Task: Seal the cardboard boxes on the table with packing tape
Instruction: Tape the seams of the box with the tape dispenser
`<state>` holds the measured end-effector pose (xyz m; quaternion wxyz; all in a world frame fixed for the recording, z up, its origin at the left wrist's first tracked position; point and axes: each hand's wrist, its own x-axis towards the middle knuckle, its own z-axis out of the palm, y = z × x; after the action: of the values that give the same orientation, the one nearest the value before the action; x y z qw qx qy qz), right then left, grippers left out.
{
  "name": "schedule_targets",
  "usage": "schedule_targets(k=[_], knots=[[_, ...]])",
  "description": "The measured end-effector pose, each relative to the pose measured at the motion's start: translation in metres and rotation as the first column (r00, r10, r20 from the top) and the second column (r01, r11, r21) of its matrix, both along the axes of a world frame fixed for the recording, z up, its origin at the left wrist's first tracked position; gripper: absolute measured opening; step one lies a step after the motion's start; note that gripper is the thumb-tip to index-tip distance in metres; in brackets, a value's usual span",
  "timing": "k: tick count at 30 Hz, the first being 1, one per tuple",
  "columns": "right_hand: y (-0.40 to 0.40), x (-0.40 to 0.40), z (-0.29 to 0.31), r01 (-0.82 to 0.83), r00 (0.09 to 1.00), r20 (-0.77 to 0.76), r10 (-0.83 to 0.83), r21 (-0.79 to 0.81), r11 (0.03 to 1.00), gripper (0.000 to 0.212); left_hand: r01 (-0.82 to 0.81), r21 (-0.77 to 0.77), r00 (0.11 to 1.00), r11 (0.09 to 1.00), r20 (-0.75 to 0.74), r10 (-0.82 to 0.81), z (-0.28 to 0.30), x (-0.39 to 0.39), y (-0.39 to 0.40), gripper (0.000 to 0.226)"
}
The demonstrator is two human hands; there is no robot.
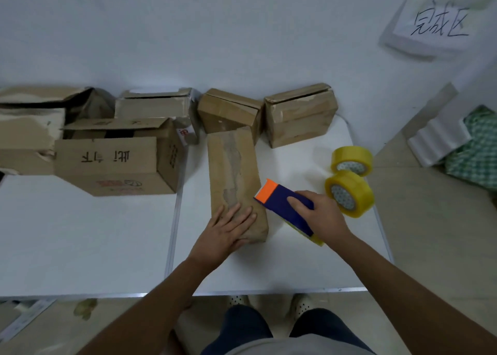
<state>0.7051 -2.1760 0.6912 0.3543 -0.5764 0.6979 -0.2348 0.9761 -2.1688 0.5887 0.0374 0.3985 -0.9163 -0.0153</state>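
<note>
The long flat box lies in the centre of the frame on the white table, its near end toward you, and your left hand rests on that end with fingers spread flat, gripping nothing. Keep that palm pressing down so the box cannot slide when the tape bites. Your right hand is wrapped round the blue tape dispenser, whose orange toothed edge sits just beside the box's right flank. Bring that edge onto the near end, stick the tape first, then draw along the middle in one steady pull. The top is worn brown card with a torn, greyish strip running its length (likely old tape residue), so I'd judge you need firm pressure for the tape to hold. At centre right, two glossy yellow tape rolls stand on edge, touching each other. Across the upper middle and left, other boxes sit crumpled, one with open flaps.
</note>
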Motion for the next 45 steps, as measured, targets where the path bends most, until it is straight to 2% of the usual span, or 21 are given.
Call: schedule_targets(k=[2,5,7,9,10,11,12,13,14,16,18,21,24,28,39,45], knots=[[0.004,-0.004,0.003,0.023,0.998,0.065,-0.023,0.007,1.000,0.033,0.058,0.027,0.998,0.998,0.000,-0.058,0.001,0.005,-0.004,0.062],[0.006,-0.007,0.008,0.007,0.991,0.136,-0.014,0.050,0.999,0.036,0.033,0.139,0.999,0.990,-0.018,-0.030,0.008,-0.009,-0.011,0.065],[0.008,-0.009,0.012,-0.023,0.984,0.178,0.010,0.072,0.997,0.038,0.043,0.270,0.991,0.962,-0.137,-0.006,0.020,-0.018,-0.013,0.066],[0.011,-0.012,0.019,-0.058,0.975,0.221,0.035,0.099,0.993,0.039,-0.002,0.469,0.916,0.883,-0.353,0.189,0.042,-0.023,-0.013,0.051],[0.013,-0.014,0.021,-0.078,0.970,0.236,0.049,0.111,0.991,0.039,-0.084,0.558,0.833,0.826,-0.416,0.365,0.056,-0.025,-0.012,0.039],[0.014,-0.015,0.023,-0.099,0.967,0.245,0.068,0.118,0.988,0.038,-0.186,0.653,0.713,0.734,-0.425,0.558,0.068,-0.027,-0.013,0.030],[0.016,-0.015,0.024,-0.121,0.964,0.250,0.089,0.118,0.986,0.036,-0.240,0.763,0.563,0.600,-0.395,0.726,0.079,-0.028,-0.014,0.025],[0.018,-0.015,0.026,-0.142,0.960,0.258,0.109,0.114,0.983,0.036,-0.189,0.876,0.415,0.444,-0.339,0.845,0.087,-0.031,-0.016,0.023],[0.020,-0.014,0.027,-0.160,0.954,0.271,0.124,0.113,0.981,0.036,-0.073,0.950,0.314,0.303,-0.267,0.911,0.093,-0.033,-0.018,0.024],[0.024,-0.011,0.029,-0.184,0.944,0.296,0.145,0.108,0.977,0.039,0.123,0.982,0.250,0.140,-0.167,0.954,0.103,-0.036,-0.020,0.031],[0.029,-0.010,0.030,-0.198,0.938,0.306,0.161,0.096,0.975,0.035,0.198,0.978,0.246,0.065,-0.114,0.962,0.109,-0.035,-0.020,0.035],[0.035,-0.011,0.031,-0.200,0.934,0.318,0.166,0.077,0.977,0.027,0.237,0.971,0.229,0.025,-0.081,0.970,0.109,-0.032,-0.016,0.032],[0.040,-0.010,0.032,-0.204,0.935,0.309,0.173,0.072,0.976,0.028,0.236,0.972,0.251,0.021,-0.082,0.964,0.105,-0.030,-0.012,0.029],[0.044,-0.011,0.035,-0.202,0.931,0.323,0.167,0.076,0.977,0.027,0.284,0.959,0.243,-0.023,-0.048,0.969,0.110,-0.031,-0.008,0.039],[0.048,-0.014,0.043,-0.249,0.901,0.389,0.193,0.099,0.963,0.051,0.483,0.875,0.133,-0.043,-0.024,0.991,0.114,-0.034,0.007,0.030],[0.052,-0.013,0.044,-0.260,0.896,0.398,0.198,0.108,0.960,0.051,0.453,0.890,0.128,-0.050,-0.010,0.992,0.116,-0.035,0.011,0.020]])
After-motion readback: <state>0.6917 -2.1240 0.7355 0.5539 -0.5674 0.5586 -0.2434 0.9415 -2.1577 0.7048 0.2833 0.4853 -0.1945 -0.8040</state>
